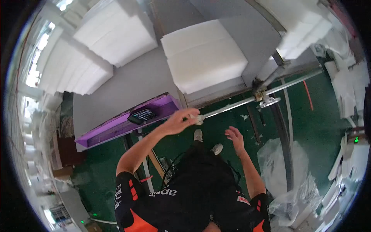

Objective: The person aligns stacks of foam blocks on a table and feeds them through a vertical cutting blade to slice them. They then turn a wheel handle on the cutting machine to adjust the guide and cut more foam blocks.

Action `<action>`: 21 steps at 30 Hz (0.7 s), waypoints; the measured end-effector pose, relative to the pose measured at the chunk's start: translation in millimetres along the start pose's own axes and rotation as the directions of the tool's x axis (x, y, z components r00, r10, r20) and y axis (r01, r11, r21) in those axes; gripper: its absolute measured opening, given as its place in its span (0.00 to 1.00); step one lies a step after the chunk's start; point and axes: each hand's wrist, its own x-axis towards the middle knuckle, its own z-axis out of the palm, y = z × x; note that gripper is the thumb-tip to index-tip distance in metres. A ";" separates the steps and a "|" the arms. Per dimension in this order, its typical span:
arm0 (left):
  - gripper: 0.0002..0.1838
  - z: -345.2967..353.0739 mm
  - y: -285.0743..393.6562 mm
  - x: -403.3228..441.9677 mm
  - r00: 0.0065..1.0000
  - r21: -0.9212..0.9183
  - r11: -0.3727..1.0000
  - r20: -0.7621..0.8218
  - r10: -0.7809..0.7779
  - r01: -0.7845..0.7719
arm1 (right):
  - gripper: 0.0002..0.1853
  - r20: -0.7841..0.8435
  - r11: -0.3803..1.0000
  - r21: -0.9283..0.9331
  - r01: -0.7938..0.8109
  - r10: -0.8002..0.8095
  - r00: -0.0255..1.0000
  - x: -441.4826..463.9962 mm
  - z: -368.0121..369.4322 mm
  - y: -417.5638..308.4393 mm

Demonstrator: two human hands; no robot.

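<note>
My left hand (178, 123) is closed around the whitish end of a long metal bar (232, 106) at the front edge of the grey table. Farther right, the bar runs through a clamp-like metal fitting (262, 96) with a round handwheel (269, 102). My right hand (235, 138) hangs over the floor below the bar, its fingers apart and nothing in them. Beyond the bar, a stack of white foam sheets (205, 56) lies on the table (135, 85).
A purple tray (104, 130) along the table front holds a black calculator (142, 115). More white foam stacks stand at the back left (118, 33) and back right (305, 29). Clear plastic sheeting (284, 162) lies on the green floor to my right.
</note>
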 end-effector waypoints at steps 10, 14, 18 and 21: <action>0.19 -193.3 -54.0 82.1 0.784 -0.279 0.944 -0.620 -0.039 -0.174 | 0.22 0.129 0.973 0.230 0.000 -0.030 0.991 90.5 115.1 -92.5; 0.22 -254.6 -114.7 139.6 0.724 -0.438 0.888 -0.657 -0.210 -0.140 | 0.22 0.122 0.932 0.361 0.034 -0.084 0.989 128.5 132.3 -87.9; 0.27 -297.1 -146.5 198.4 0.743 -0.538 0.835 -0.605 -0.287 -0.116 | 0.21 0.075 0.894 0.446 0.032 -0.073 0.995 156.3 145.4 -88.9; 0.30 -308.9 -164.8 228.0 0.784 -0.580 0.809 -0.544 -0.300 -0.093 | 0.20 0.029 0.868 0.496 0.024 -0.044 0.999 164.6 155.4 -89.5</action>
